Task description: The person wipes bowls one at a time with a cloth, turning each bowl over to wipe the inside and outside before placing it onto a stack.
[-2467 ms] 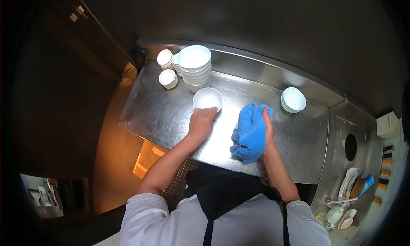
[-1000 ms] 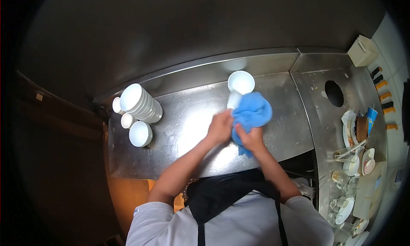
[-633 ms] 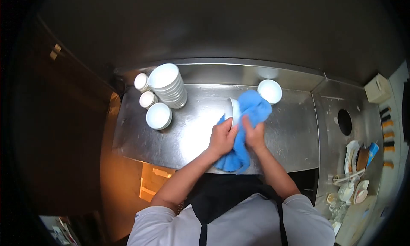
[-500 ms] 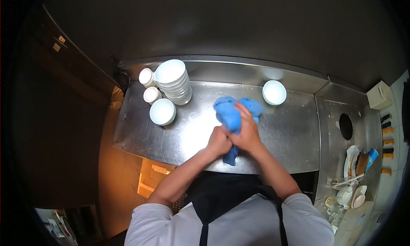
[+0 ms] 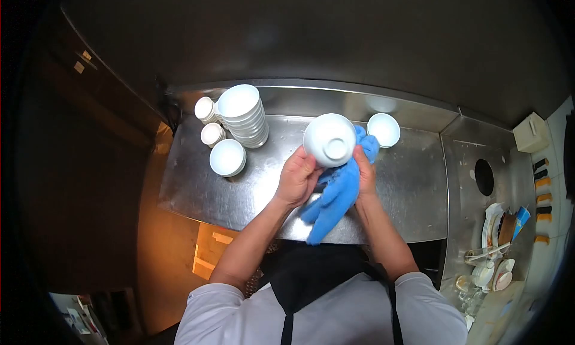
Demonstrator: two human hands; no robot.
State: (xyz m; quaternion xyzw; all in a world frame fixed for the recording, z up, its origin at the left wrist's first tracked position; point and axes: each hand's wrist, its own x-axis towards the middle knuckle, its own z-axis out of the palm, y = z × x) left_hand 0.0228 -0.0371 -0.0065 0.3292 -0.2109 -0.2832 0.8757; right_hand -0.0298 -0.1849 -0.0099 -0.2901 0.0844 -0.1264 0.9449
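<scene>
A white bowl (image 5: 326, 132) is tilted with its underside and foot ring toward me, held above the steel counter. My left hand (image 5: 296, 177) grips the bowl's lower left edge, thumb on the outside. On the other side, my right hand (image 5: 365, 172) is closed on a blue cloth (image 5: 338, 198), which lies against the bowl's right side and hangs down between my hands. The cloth hides most of the right fingers. Just right of the cloth, another white bowl (image 5: 384, 130) stands upright on the counter.
A tall stack of white bowls (image 5: 245, 120), a shorter stack of bowls (image 5: 228, 158) and small white cups (image 5: 212, 134) stand at the counter's left. Used dishes (image 5: 488, 255) crowd the right side. A round hole (image 5: 484, 177) opens in the right-hand steel surface (image 5: 464, 210).
The bowl, covered by the bunched cloth before, has come into sight with its underside turned toward me. My hands have moved apart to its two sides, and the cloth now hangs loose below.
</scene>
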